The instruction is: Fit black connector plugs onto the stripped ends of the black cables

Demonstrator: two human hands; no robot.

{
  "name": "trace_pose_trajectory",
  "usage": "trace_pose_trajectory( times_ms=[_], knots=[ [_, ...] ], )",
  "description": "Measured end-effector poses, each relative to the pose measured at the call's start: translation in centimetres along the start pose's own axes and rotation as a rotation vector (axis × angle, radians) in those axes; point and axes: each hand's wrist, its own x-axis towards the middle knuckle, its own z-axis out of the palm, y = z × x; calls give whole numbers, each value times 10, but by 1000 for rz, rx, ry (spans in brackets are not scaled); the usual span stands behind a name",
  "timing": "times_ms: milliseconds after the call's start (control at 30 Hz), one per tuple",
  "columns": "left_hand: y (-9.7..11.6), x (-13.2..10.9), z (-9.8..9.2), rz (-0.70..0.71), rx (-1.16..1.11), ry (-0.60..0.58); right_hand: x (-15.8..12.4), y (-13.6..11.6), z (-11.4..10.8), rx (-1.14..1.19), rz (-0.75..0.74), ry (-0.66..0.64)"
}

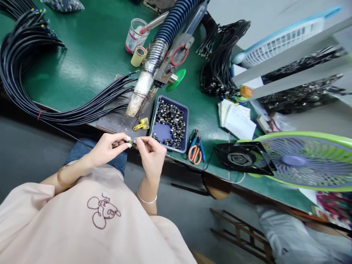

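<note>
Green workbench, 1 blue tray, left hand and right hand together pinching 1 wire end.

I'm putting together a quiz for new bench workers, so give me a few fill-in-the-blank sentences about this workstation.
1. Of the left hand and right hand, ___ pinch the tip of a thin black cable.
2. The rectangular purple plastic tray of small dark metal parts sits on a table top coloured ___.
3. The orange-handled scissors lie on the tray's ___ side.
Missing words: both; green; right.
</note>
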Motion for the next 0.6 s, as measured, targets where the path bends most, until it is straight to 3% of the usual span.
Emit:
trace_pose_trajectory(
  times_ms=[167,267,400,600],
  knots=[
    [3,0,3,61,-51,150,9,12,8,260,39,-107],
    [7,3,-1,-31,-187,44,11,21,13,429,56,-169],
    [10,8,-8,-103,-252,-70,9,23,18,379,25,-92],
    [6,9,-6,-126,-240,-20,5,17,17,215,-75,101]
  ],
)
